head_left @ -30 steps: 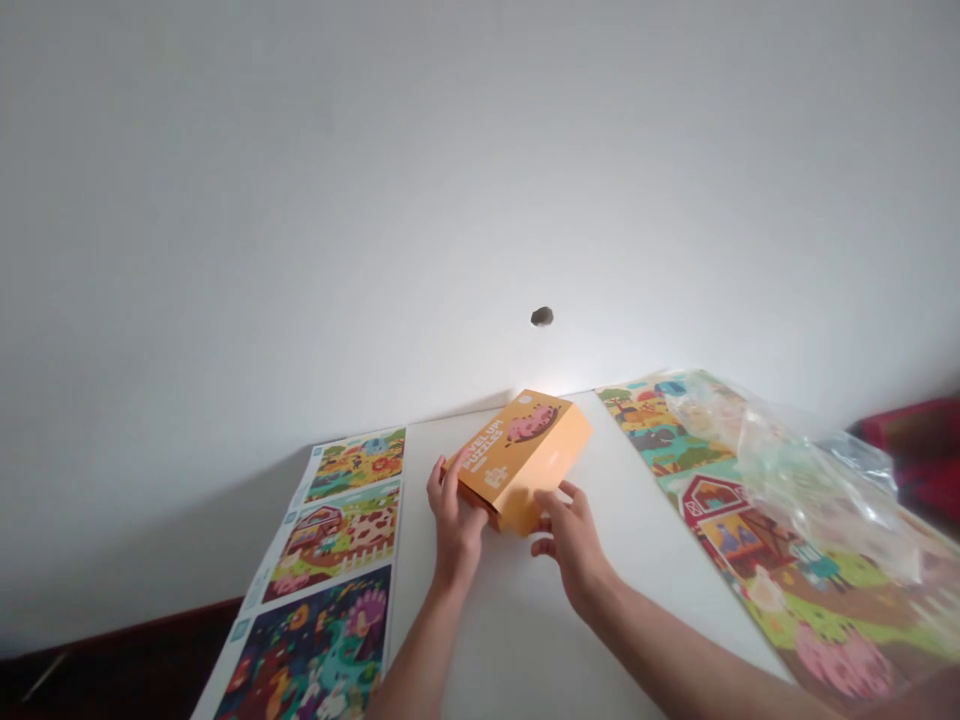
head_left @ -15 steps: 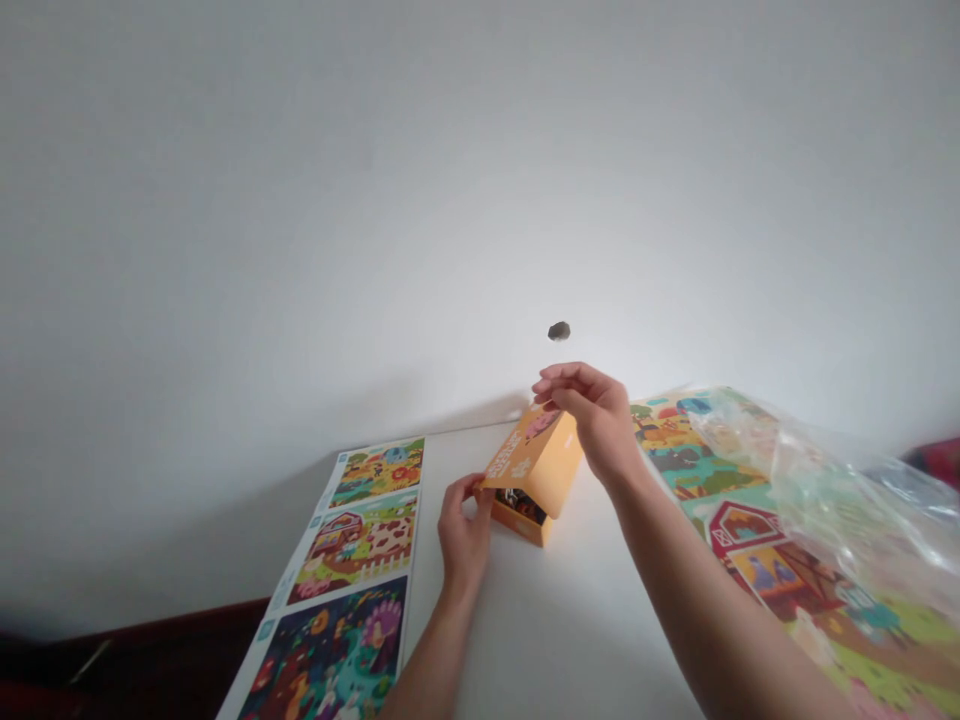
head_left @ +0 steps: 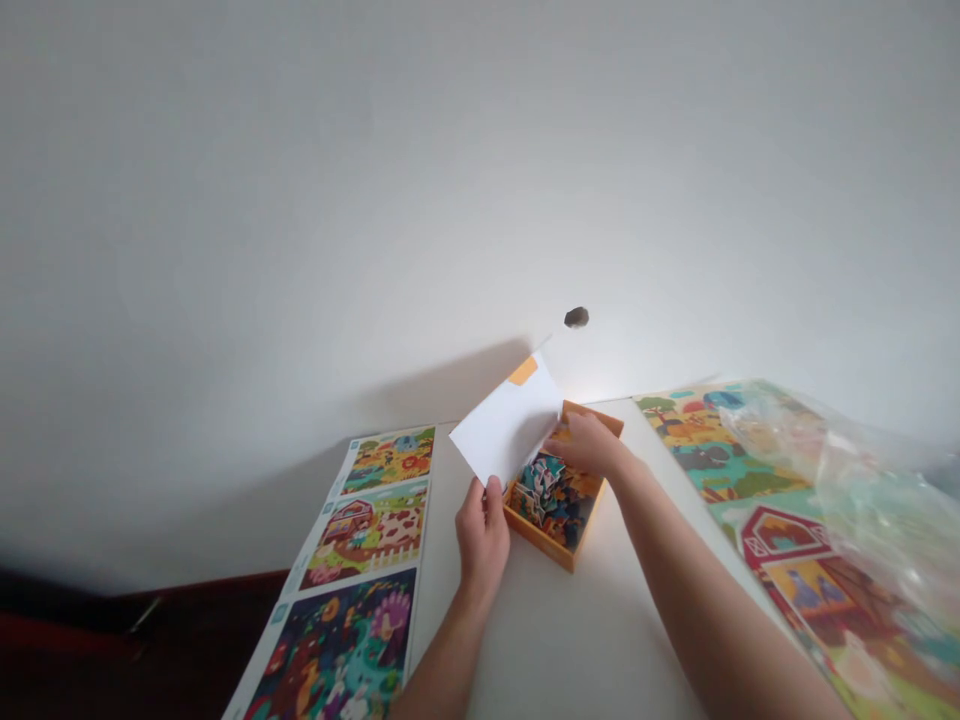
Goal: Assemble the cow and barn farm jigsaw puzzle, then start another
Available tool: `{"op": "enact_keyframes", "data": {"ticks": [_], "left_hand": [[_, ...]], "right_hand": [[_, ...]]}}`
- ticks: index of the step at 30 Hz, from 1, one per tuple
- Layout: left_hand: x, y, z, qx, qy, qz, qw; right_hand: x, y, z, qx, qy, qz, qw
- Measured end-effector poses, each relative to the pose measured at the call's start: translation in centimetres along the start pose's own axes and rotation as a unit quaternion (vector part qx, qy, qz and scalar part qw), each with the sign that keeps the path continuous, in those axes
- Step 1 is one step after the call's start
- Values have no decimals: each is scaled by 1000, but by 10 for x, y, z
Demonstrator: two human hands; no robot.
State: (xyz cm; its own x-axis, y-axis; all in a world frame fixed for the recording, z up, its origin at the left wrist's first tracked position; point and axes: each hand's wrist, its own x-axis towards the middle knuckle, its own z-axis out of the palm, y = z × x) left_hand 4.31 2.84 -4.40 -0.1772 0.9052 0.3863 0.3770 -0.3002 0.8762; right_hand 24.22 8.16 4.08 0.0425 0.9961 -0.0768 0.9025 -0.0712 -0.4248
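Note:
An orange puzzle box [head_left: 564, 552] lies uncovered on the white table [head_left: 570, 640], with several colourful puzzle pieces [head_left: 553, 492] inside. My left hand [head_left: 481, 535] grips the lower corner of the box lid [head_left: 510, 425], which stands tilted up with its white inside facing me. My right hand [head_left: 589, 445] reaches over the box's far side, fingers curled by the lid's edge and the pieces. What those fingers grip is hidden.
A strip of three printed farm pictures [head_left: 352, 560] lies left of the box. A large finished farm puzzle [head_left: 757, 500] lies on the right, partly under a clear plastic bag [head_left: 862, 480]. The wall behind has a small dark hole [head_left: 576, 318].
The lid came off the box: my right hand lifted it, and now my left hand holds it upright while the right hand has dropped to the uncovered box.

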Motion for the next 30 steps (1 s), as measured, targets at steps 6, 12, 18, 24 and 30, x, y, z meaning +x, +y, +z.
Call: {"op": "enact_keyframes", "data": {"ticks": [6,12,18,24,30], "left_hand": [[-2,8,-2,15,39,10,999],[-4,13,-4,-1,91,7,996],[-6,13,-4,-13,102,0,995],[-9,16,-4,-47,103,-9,994],[-7,16,-6,-18,102,10,995]], "right_hand": [[6,1,22,-21,-59,6,998],[-4,-11,13,18,-134,-49,990],[-23,-33,9,98,-196,-91,972],[-21,-39,11,54,-220,-51,973],[-23,-38,5,82,-194,-63,976]]}}
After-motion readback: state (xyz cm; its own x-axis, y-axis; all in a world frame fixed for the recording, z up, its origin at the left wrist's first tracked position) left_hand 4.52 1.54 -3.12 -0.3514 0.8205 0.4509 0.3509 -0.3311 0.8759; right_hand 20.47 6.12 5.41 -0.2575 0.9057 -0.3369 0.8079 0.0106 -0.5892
